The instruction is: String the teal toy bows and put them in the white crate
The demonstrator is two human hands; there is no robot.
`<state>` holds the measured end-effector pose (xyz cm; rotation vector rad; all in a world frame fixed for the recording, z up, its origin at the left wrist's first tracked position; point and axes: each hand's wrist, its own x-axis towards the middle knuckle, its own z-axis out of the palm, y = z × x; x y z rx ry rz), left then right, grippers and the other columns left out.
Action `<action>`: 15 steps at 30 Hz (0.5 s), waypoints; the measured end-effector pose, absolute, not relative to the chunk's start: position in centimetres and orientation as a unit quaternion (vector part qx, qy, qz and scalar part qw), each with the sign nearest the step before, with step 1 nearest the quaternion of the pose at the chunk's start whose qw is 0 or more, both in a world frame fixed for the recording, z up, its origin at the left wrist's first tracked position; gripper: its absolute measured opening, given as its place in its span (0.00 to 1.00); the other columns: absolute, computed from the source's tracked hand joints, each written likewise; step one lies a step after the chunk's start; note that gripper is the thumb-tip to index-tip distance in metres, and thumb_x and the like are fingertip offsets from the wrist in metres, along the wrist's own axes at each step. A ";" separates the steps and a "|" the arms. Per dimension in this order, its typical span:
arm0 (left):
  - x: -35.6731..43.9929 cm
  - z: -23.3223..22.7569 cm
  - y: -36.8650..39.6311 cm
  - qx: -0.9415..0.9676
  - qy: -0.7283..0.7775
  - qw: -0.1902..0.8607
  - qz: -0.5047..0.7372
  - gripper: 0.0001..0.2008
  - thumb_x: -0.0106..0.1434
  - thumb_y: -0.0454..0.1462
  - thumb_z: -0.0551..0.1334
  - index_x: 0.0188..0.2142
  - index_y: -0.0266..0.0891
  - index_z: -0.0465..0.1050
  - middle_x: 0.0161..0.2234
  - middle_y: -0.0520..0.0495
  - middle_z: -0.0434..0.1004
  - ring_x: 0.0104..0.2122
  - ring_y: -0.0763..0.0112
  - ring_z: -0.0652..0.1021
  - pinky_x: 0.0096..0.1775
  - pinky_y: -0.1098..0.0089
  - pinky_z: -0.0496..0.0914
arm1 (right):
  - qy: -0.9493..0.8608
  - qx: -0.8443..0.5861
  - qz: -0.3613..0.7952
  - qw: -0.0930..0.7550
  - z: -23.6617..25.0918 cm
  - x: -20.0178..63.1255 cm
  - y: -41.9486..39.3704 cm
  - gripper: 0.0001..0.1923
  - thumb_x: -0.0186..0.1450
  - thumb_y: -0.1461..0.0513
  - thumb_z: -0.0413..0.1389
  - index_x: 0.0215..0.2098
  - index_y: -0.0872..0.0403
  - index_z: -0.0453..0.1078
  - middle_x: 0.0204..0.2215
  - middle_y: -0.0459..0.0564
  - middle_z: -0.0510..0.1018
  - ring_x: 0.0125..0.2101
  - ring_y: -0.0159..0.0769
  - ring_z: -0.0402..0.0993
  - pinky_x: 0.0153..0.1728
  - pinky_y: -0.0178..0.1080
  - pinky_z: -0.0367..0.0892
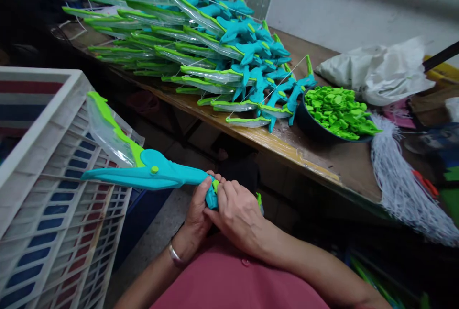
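Note:
A teal and lime-green plastic toy [168, 172] with long, beak-like jaws is held in front of my body. Its jaws stand apart on the left, the upper green one carrying a clear plastic piece. My left hand [197, 204] is closed around the toy's narrow end. Pressed against that same end, my right hand [238, 211] has its fingers curled over it beside a small green part. My fingers hide much of the toy's grip end.
Many similar toys [201, 46] are stacked on the table [315, 160]. A dark bowl [311, 132] holds small green plastic parts [337, 110]. A bundle of white strings [398, 180] hangs over the table's edge near a white plastic bag [387, 70]. A white plastic crate [68, 93] stands left.

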<state>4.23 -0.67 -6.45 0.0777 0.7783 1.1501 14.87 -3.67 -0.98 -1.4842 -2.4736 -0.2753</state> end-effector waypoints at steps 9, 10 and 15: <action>4.5 -7.7 -0.9 0.049 0.399 0.748 0.528 0.14 0.57 0.40 0.75 0.39 0.42 0.75 0.33 0.55 0.82 0.33 0.72 0.82 0.41 0.72 0.76 | -0.854 -0.500 -0.020 0.142 -2.6 15.6 -3.4 0.20 0.73 0.53 0.54 0.44 0.64 0.76 0.39 0.63 0.81 0.37 0.48 0.75 0.36 0.46 0.74; 4.5 -7.5 -1.0 0.054 0.396 0.753 0.523 0.13 0.58 0.40 0.74 0.39 0.42 0.74 0.33 0.55 0.82 0.33 0.72 0.82 0.41 0.73 0.76 | -0.852 -0.505 -0.021 0.137 -2.7 15.5 -3.5 0.22 0.73 0.52 0.54 0.45 0.64 0.76 0.40 0.64 0.81 0.37 0.49 0.75 0.36 0.47 0.74; 3.6 -6.2 -0.5 0.113 0.435 0.764 0.464 0.13 0.61 0.44 0.70 0.43 0.44 0.76 0.38 0.53 0.84 0.39 0.65 0.84 0.47 0.67 0.79 | -0.834 -0.522 0.041 0.175 -2.9 15.7 -3.0 0.33 0.67 0.39 0.59 0.45 0.62 0.76 0.40 0.61 0.82 0.38 0.48 0.77 0.37 0.44 0.75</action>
